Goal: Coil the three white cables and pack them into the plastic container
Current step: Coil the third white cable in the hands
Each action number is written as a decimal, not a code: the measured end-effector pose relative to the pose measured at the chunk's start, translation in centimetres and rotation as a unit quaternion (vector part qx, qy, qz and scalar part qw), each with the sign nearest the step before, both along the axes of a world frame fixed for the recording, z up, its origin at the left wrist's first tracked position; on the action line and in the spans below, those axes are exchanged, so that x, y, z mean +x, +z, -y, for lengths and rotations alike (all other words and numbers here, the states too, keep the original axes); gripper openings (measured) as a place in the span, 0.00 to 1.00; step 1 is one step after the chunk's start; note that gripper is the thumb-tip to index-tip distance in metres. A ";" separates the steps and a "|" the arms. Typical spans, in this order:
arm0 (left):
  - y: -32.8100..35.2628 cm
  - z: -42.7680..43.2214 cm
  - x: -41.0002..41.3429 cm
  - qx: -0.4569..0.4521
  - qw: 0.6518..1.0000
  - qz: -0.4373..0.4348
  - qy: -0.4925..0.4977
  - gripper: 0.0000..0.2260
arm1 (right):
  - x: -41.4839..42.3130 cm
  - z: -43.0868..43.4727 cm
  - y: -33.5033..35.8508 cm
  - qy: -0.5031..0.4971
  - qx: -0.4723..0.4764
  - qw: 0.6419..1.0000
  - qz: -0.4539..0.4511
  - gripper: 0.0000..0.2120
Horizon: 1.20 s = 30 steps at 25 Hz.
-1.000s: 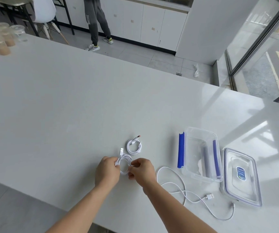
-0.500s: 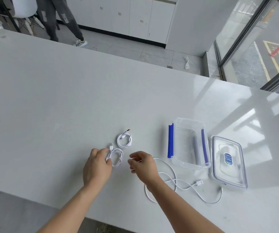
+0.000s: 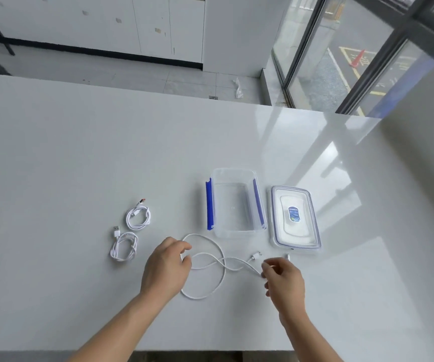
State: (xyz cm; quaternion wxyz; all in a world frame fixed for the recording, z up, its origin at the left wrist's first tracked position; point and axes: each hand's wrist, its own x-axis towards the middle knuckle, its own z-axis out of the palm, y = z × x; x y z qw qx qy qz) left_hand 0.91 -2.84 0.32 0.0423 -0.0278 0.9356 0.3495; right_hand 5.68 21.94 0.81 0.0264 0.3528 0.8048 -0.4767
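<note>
Two white cables lie coiled at the left of the white table (image 3: 80, 152): one coiled cable (image 3: 138, 217) farther back and a second coiled cable (image 3: 123, 247) in front of it. A third, loose white cable (image 3: 222, 275) sprawls in loops in front of the clear plastic container (image 3: 259, 205), which stands open with blue clips and nothing inside. My left hand (image 3: 164, 269) rests on the left side of the loose loop, thumb and fingers around the cable. My right hand (image 3: 283, 282) pinches the same cable near its right end.
The container's clear lid (image 3: 295, 220) lies flat just right of the container. The table's near edge runs just below my forearms. Beyond the far edge are the floor, white cabinets and a glass wall at the right.
Both hands have left the second coiled cable, which now lies on the table, and moved right to the loose cable. The view has swung right and downward.
</note>
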 end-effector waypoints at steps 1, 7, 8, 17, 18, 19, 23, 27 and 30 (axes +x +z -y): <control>0.1 -1.1 -0.1 0.000 1.000 0.001 -0.013 0.10 | 0.4 -1.2 -0.4 -0.032 0.019 0.999 0.007 0.02; 0.5 -5.6 -0.6 -0.012 0.996 0.038 -0.084 0.11 | -0.1 -4.1 -1.5 -0.052 0.052 0.994 0.086 0.14; 0.5 -6.1 -0.6 -0.006 0.995 0.045 -0.090 0.11 | -0.5 -4.3 -1.7 -0.044 0.055 0.993 0.091 0.11; 6.7 -10.0 0.3 0.259 0.948 0.143 -0.121 0.07 | 1.0 -1.8 5.5 0.000 -0.071 0.982 -0.177 0.04; 7.8 -10.6 0.5 0.332 0.919 0.174 -0.119 0.11 | 1.1 -0.8 6.7 0.046 -0.072 0.974 -0.210 0.06; 8.9 -11.1 0.8 0.401 0.890 0.193 -0.103 0.14 | 1.1 0.2 8.1 0.098 -0.068 0.965 -0.235 0.08; 12.5 -10.8 0.7 0.551 0.814 0.184 -0.003 0.14 | 0.6 3.2 10.9 0.198 -0.064 0.937 -0.281 0.09; 15.8 -7.9 0.2 0.637 0.753 0.163 0.021 0.17 | 0.3 2.9 10.8 0.270 -0.097 0.927 -0.243 0.07; 18.9 -5.6 -0.4 0.698 0.708 0.108 0.007 0.19 | 0.3 1.7 10.5 0.366 -0.100 0.907 -0.183 0.15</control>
